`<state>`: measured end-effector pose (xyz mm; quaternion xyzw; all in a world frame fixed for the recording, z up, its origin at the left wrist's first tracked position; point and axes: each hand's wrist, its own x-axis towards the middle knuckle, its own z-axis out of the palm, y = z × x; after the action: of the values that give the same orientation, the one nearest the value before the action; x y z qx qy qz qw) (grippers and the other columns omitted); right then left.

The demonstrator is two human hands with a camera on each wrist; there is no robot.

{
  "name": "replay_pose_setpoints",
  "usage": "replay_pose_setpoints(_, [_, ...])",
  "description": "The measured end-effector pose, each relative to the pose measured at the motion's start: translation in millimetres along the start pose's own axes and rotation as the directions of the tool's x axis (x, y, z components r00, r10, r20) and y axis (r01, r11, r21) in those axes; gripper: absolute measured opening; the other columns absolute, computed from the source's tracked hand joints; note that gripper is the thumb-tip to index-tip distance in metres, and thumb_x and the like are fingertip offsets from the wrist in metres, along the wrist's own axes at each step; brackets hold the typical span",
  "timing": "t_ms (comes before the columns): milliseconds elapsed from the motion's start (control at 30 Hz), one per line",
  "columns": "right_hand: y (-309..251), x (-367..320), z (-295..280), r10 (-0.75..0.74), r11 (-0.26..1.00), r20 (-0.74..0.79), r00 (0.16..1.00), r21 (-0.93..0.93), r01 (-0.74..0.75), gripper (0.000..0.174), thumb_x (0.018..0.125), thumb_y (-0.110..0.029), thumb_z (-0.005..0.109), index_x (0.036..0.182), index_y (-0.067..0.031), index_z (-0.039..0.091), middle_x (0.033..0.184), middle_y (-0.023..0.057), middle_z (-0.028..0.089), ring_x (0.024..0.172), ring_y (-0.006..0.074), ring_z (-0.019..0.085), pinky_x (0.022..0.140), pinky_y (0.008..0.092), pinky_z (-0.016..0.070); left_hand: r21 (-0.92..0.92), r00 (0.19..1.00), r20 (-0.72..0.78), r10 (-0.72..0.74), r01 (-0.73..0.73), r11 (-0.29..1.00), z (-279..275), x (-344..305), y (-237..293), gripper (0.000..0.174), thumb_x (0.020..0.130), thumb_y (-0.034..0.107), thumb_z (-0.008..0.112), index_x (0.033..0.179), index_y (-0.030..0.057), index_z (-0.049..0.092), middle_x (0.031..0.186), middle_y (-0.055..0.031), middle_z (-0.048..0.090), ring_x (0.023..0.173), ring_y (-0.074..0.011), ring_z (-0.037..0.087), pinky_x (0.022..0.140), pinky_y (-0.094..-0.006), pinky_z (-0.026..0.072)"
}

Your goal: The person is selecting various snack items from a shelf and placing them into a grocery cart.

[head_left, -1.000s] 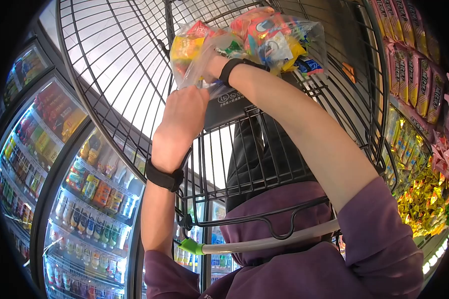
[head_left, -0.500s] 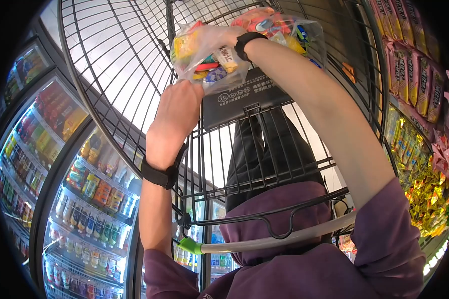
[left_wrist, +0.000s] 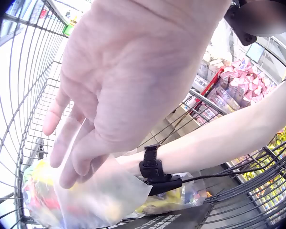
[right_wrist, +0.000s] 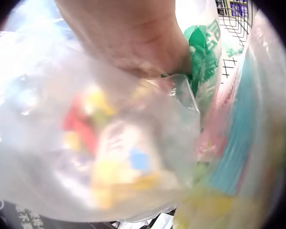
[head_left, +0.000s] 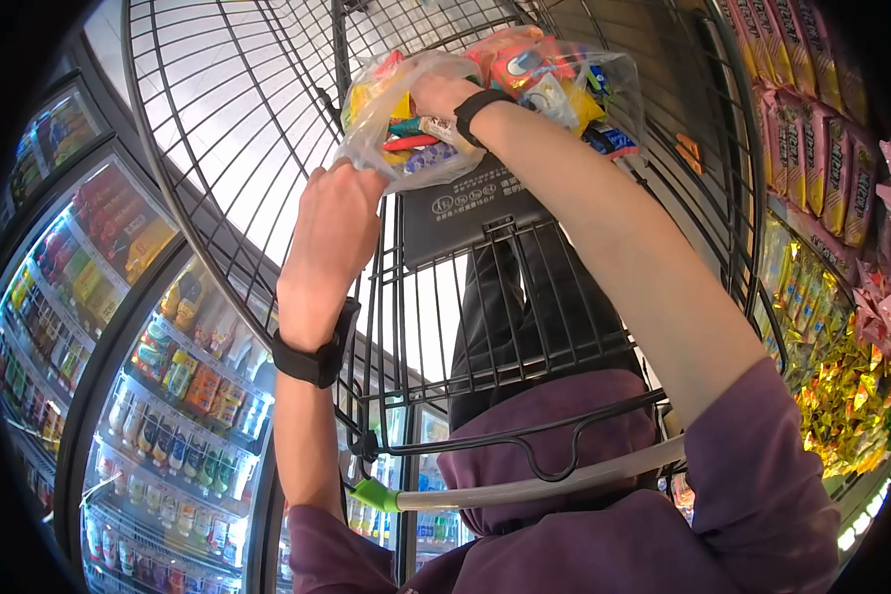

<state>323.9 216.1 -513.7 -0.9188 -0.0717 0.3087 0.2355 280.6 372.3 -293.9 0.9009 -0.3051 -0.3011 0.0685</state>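
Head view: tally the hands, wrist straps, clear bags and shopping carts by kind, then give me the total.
Hands (left, right): 2
Straps (left, right): 2
Bags (held, other): 2
Cart: 1
Total: 7

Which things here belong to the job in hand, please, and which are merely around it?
In use:
- left hand, pinching the bag
- right hand, at the bag
- plastic bag of packets
- cart

Just around:
- bottled drinks
- pink packets
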Motion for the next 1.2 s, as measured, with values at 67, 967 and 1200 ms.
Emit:
replay_pose_setpoints(67, [1.6, 1.2, 0.9, 0.064, 0.996, 0.013, 0.998, 0.058, -0.065, 0.033, 0.082, -0.014, 0.064, 0.112, -0.0013, 0.065, 0.107, 0.0216, 0.068, 0.103, 0.0347, 0.065, 0.084, 0.0408, 0.0525, -0.012, 0.994, -0.097, 0.051, -0.052, 0.999, 1.3, -0.4, 2.9, 0.010, 0.072, -0.006, 0.058, 0.079, -0.0003, 0.063, 0.071, -0.0186, 0.060, 0.077, -0.0351, 0.061, 0.078, -0.0431, 0.0479])
replay_pose_setpoints(967, [-2.5, 55.4, 50.7, 0.095, 0.984, -0.140, 0.986, 0.161, -0.072, 0.039, 0.083, -0.041, 0.066, 0.095, -0.0048, 0.073, 0.088, 0.0141, 0.071, 0.080, 0.0318, 0.067, 0.072, 0.0402, 0.0519, 0.013, 0.995, 0.040, 0.095, -0.095, 0.995, 10.3, 3.5, 21.8, 0.029, 0.072, -0.007, 0.058, 0.097, 0.0008, 0.071, 0.075, -0.0201, 0.064, 0.077, -0.0348, 0.062, 0.083, -0.0421, 0.0470])
replay_pose_setpoints(1200, [-7.8, 13.9, 7.5, 0.052, 0.923, -0.186, 0.981, 0.384, 0.024, 0.032, 0.085, -0.035, 0.064, 0.104, -0.0111, 0.073, 0.098, 0.0142, 0.071, 0.088, 0.0312, 0.068, 0.078, 0.0396, 0.0520, 0.041, 0.996, -0.056, 0.063, -0.061, 0.997, 25.9, 6.4, -0.2, 0.010, 0.085, 0.006, 0.058, 0.088, 0.0028, 0.067, 0.067, -0.0185, 0.064, 0.068, -0.0363, 0.064, 0.094, -0.0487, 0.0434])
